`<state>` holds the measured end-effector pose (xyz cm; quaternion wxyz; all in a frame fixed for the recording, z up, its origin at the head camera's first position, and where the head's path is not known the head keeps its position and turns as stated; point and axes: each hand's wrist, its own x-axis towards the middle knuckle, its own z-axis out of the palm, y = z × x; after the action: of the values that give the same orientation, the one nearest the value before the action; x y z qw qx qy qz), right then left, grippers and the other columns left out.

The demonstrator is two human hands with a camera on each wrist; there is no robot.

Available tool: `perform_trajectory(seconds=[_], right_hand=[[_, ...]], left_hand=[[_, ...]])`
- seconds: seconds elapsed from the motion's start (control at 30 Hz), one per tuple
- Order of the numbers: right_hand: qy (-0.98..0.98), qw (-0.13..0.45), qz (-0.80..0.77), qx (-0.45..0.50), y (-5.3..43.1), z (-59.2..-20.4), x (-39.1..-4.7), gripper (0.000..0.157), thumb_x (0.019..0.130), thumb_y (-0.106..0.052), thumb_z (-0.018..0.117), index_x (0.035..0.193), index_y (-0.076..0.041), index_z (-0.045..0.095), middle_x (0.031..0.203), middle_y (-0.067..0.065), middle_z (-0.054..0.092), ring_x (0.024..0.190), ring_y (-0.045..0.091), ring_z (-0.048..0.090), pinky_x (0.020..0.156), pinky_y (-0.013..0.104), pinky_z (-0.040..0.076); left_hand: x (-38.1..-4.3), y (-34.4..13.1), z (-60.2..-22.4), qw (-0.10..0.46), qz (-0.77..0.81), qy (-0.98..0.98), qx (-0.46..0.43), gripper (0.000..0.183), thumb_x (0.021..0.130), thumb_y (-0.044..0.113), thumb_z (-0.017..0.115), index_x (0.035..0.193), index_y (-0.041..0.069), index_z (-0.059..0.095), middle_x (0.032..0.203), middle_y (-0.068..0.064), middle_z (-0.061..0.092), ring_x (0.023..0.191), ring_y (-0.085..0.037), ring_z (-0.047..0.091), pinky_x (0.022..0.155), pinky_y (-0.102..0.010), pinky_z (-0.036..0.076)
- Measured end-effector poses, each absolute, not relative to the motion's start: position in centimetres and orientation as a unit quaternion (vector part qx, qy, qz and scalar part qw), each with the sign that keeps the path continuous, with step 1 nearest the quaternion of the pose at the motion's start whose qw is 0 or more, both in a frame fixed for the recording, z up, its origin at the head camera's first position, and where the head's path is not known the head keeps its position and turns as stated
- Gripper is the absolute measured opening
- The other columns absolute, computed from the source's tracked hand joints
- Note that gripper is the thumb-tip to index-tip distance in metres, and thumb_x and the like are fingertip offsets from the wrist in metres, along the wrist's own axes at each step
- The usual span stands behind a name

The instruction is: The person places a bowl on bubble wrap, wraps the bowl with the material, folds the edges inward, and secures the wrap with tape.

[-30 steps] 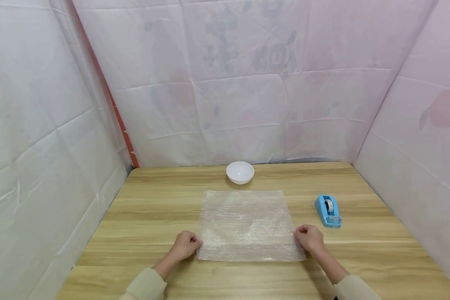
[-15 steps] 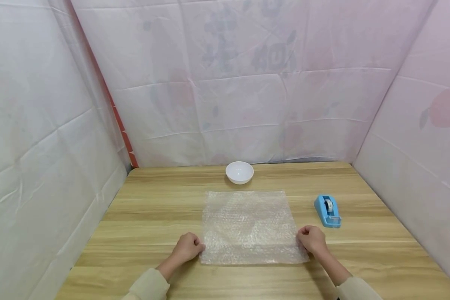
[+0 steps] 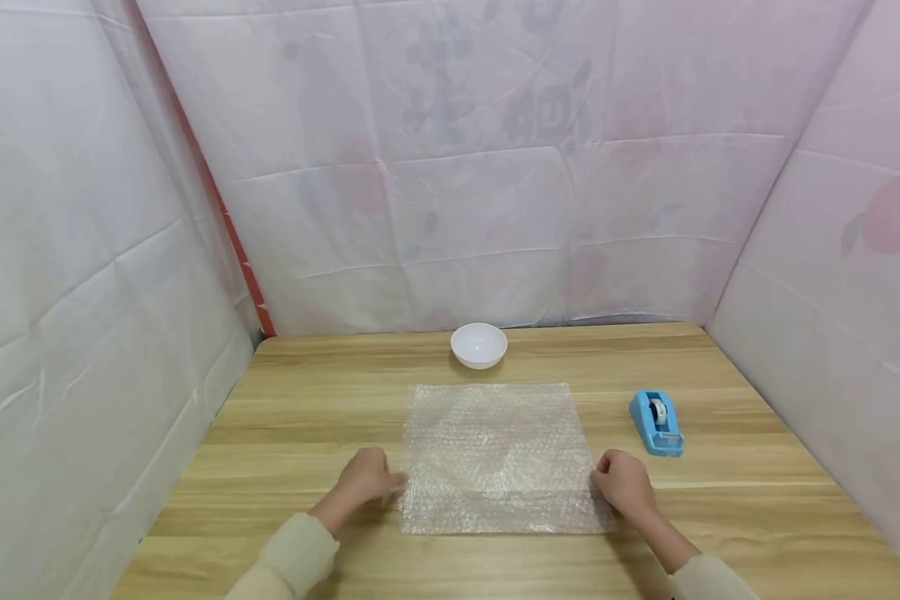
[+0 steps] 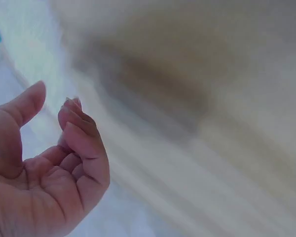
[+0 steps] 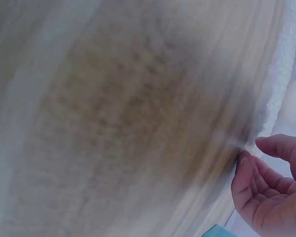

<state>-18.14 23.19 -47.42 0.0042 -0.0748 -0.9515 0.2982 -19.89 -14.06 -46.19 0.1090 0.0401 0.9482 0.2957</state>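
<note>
A clear sheet of bubble wrap (image 3: pixel 495 458) lies flat on the wooden table (image 3: pixel 307 400). My left hand (image 3: pixel 367 475) is beside its left edge near the front corner. In the left wrist view the thumb and loosely bent fingers (image 4: pixel 86 148) stand apart with nothing between them. At the right edge, my right hand (image 3: pixel 624 482) pinches the bubble wrap close to the front corner; the right wrist view has the thumb and index fingertips (image 5: pixel 244 160) right at the sheet's border. Behind the sheet stands a white bowl (image 3: pixel 479 347).
A blue tape dispenser (image 3: pixel 657 422) with a roll of tape stands to the right of the sheet. Pale printed cloth (image 3: pixel 480 208) hangs behind the table and along both sides.
The bubble wrap has shifted slightly toward the front and settled flatter. My left hand has let go of its edge and its fingers have loosened; the right hand stays nearly in place.
</note>
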Motion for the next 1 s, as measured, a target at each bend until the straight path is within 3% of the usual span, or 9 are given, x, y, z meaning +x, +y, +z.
perform_trajectory(seconds=[0.1,0.23,0.33,0.47,0.6,0.73,0.87,1.0], right_hand=[[-0.962,0.021,0.266,-0.060,23.1,-47.3,-18.2,0.008,0.077,-0.002,0.057,0.078,0.006,0.058,0.066,0.010,0.056,0.056,0.018,0.051,0.047,0.029,0.041],[-0.971,0.077,0.228,-0.003,23.0,-47.5,-18.5,0.031,0.079,-0.007,0.065,0.102,0.013,0.059,0.093,0.027,0.061,0.080,0.035,0.061,0.066,0.044,0.052],[-0.969,0.113,0.213,0.059,23.1,-47.9,-18.7,0.045,0.077,-0.010,0.072,0.112,0.013,0.056,0.110,0.033,0.056,0.099,0.045,0.056,0.082,0.054,0.048],[-0.967,0.111,0.204,0.109,23.3,-48.2,-18.7,0.058,0.072,-0.017,0.077,0.117,0.011,0.054,0.119,0.036,0.051,0.105,0.051,0.051,0.085,0.059,0.044],[-0.970,0.080,0.202,0.111,23.6,-48.4,-18.4,0.066,0.070,-0.025,0.078,0.120,0.010,0.052,0.123,0.039,0.046,0.109,0.055,0.046,0.088,0.062,0.041],[-0.971,0.060,0.207,0.107,23.9,-48.7,-18.3,0.065,0.073,-0.026,0.076,0.121,0.010,0.052,0.125,0.038,0.045,0.113,0.055,0.044,0.091,0.063,0.040],[-0.969,0.049,0.216,0.107,23.9,-48.9,-18.3,0.063,0.074,-0.024,0.076,0.120,0.011,0.053,0.126,0.037,0.046,0.114,0.053,0.044,0.093,0.061,0.039],[-0.967,0.038,0.227,0.110,23.8,-49.0,-18.3,0.060,0.074,-0.022,0.075,0.118,0.012,0.054,0.124,0.037,0.047,0.114,0.052,0.046,0.094,0.059,0.040]], left_hand=[[-21.3,-14.0,-45.1,0.088,0.321,0.942,0.044,0.030,0.083,0.024,0.066,0.065,0.004,0.055,0.056,0.000,0.050,0.050,-0.011,0.043,0.046,-0.022,0.037],[-23.6,-13.4,-44.1,0.059,0.382,0.921,0.044,0.022,0.088,0.020,0.061,0.083,-0.001,0.060,0.076,-0.009,0.060,0.066,-0.015,0.053,0.058,-0.028,0.047],[-25.3,-12.6,-43.6,0.036,0.423,0.905,0.030,0.025,0.090,0.020,0.058,0.095,-0.004,0.061,0.091,-0.016,0.063,0.083,-0.024,0.059,0.072,-0.036,0.052],[-27.0,-11.5,-43.4,0.013,0.473,0.881,-0.004,0.032,0.091,0.023,0.056,0.106,-0.005,0.060,0.104,-0.020,0.062,0.098,-0.030,0.059,0.082,-0.038,0.051],[-28.1,-10.4,-43.6,0.012,0.526,0.850,-0.035,0.038,0.092,0.023,0.054,0.117,-0.006,0.055,0.110,-0.021,0.060,0.100,-0.030,0.059,0.079,-0.033,0.052],[-29.8,-9.6,-44.6,0.019,0.587,0.806,-0.075,0.041,0.093,0.023,0.053,0.123,-0.005,0.051,0.115,-0.022,0.059,0.101,-0.031,0.060,0.080,-0.037,0.054],[-32.5,-9.2,-47.7,-0.003,0.646,0.759,-0.083,0.038,0.089,0.030,0.059,0.115,0.002,0.058,0.107,-0.016,0.065,0.089,-0.026,0.065,0.073,-0.035,0.056],[-32.7,-7.8,-47.4,-0.002,0.670,0.733,-0.114,0.033,0.089,0.026,0.058,0.111,0.001,0.060,0.103,-0.016,0.066,0.079,-0.020,0.065,0.068,-0.031,0.056]])
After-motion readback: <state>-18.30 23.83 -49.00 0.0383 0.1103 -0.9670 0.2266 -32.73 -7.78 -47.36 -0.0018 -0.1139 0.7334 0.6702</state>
